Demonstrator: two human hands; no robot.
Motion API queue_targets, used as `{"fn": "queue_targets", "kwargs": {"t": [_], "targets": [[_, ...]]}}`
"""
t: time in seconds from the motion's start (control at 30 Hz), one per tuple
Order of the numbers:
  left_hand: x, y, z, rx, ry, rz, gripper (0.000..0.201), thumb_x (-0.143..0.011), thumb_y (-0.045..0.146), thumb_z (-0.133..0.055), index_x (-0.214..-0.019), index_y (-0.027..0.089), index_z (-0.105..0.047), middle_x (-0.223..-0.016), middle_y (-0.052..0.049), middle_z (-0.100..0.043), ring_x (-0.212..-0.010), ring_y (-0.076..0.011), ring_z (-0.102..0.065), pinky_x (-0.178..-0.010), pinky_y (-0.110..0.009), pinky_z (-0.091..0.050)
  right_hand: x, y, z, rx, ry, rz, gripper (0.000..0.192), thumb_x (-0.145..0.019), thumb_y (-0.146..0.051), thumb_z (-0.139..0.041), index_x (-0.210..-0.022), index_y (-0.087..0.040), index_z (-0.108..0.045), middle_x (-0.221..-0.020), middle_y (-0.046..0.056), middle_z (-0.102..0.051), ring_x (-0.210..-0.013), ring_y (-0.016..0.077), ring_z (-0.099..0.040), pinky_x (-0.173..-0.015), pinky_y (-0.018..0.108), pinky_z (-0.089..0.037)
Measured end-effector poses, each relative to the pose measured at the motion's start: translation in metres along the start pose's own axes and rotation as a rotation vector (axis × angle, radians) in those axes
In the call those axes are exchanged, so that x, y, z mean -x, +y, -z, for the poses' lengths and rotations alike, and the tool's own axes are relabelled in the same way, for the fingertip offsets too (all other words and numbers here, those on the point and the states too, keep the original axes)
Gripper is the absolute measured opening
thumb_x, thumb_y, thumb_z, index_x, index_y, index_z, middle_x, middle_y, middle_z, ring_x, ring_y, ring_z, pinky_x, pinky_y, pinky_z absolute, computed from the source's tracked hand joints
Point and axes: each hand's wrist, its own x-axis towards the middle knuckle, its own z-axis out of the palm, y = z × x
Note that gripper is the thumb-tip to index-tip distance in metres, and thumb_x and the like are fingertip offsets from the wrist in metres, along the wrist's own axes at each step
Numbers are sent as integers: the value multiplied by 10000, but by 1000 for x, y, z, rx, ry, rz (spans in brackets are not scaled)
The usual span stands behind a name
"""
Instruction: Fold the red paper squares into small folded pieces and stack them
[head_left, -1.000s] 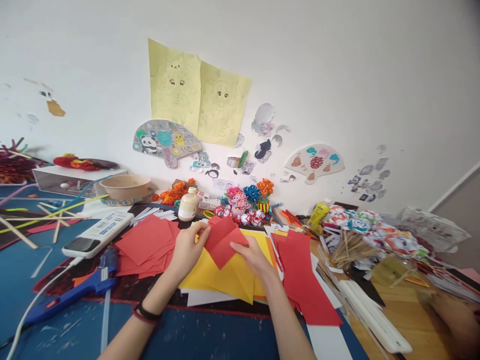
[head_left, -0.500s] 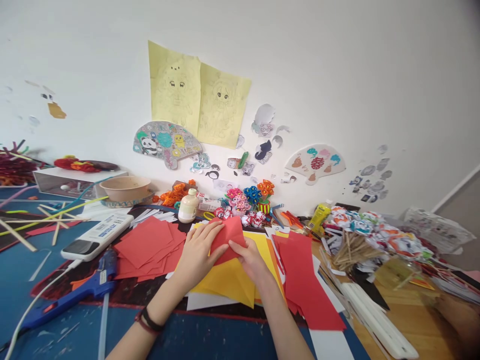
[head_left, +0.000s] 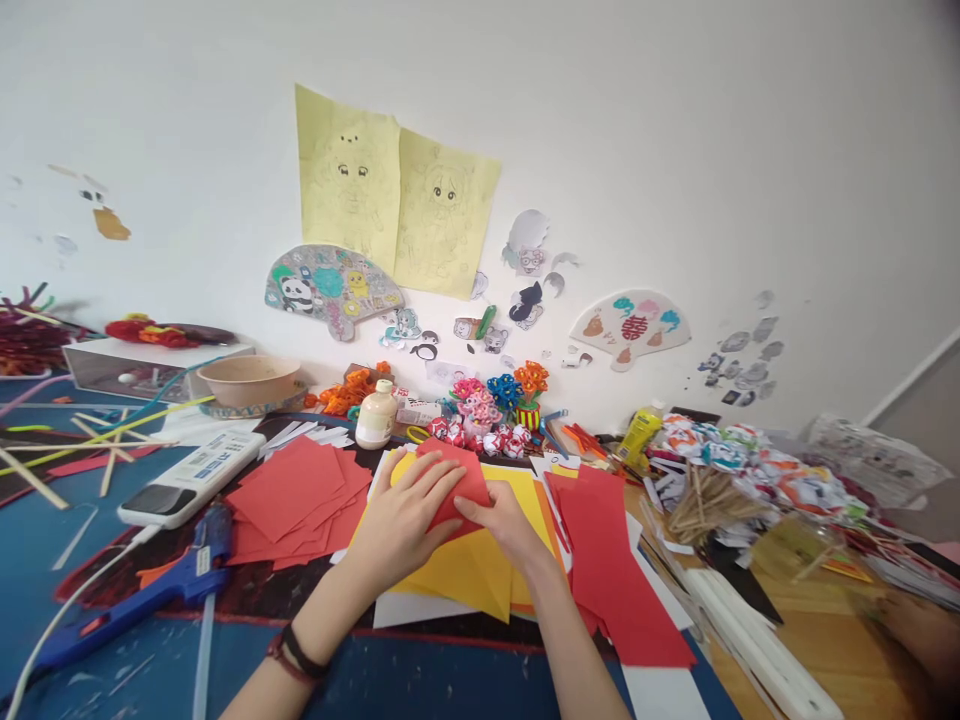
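A folded red sheet of paper (head_left: 466, 472) lies over the yellow paper (head_left: 457, 570) in front of me. My left hand (head_left: 409, 510) rests on the red sheet from the left, its fingers stretched out across it and the thumb apart. From the right, my right hand (head_left: 504, 520) pinches the sheet's right edge, thumb on top; the other fingers are partly hidden. Loose red squares (head_left: 292, 495) are piled left of my left hand. To the right of my right hand lie longer red sheets (head_left: 622, 560).
A blue glue gun (head_left: 150, 590) and a white power strip (head_left: 191, 475) with its cable are at the left. Behind the paper stand a cream bottle (head_left: 376, 415) and small craft flowers (head_left: 517, 395). Bundled sticks (head_left: 701, 500) and a long white bar (head_left: 761, 640) lie at the right.
My left hand has slid slightly to the right and down over the red sheet. My right thumb still presses at its right edge. The view has shifted a little.
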Motion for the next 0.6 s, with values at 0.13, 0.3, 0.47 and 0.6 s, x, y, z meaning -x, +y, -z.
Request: {"fn": "queue_targets", "kwargs": {"t": [0.13, 0.3, 0.47, 0.6], "targets": [[-1, 3, 3, 48, -9, 59, 296, -853, 407, -559, -1106, 260, -601, -1048, -39, -684, -1072, -250, -546, -1068, -502, -160, 1, -3, 0, 18, -19, 10, 306, -689, -359, -766, -871, -120, -708, -817, 45, -684, -725, 182, -605, -667, 293, -493], [-1, 5, 4, 93, 0, 135, 139, -883, 316, -514, -876, 226, -620, -824, -17, -676, -917, -203, -563, -1038, -475, -194, 2, -11, -2, 11, 37, 44, 313, -685, -347, -768, -919, -148, -711, -905, 72, -708, -817, 229, -643, -713, 329, -525], [-1, 0, 0, 160, -30, 212, 206, -881, 402, -509, -891, 228, -618, -836, -23, -678, -882, -203, -564, -987, -462, -230, 1, -14, -2, 65, 137, 112, 322, -698, -381, -748, -943, -179, -698, -974, 75, -705, -899, 255, -645, -769, 337, -514], [-2, -1, 1, 224, -67, 200, 412, -875, 450, -507, -1250, 278, -492, -1229, -52, -607, -1124, -237, -506, -987, -433, -244, 1, -11, 1, 161, 139, 92, 358, -682, -472, -734, -877, -173, -706, -869, 75, -707, -842, 258, -643, -704, 319, -505]]}}
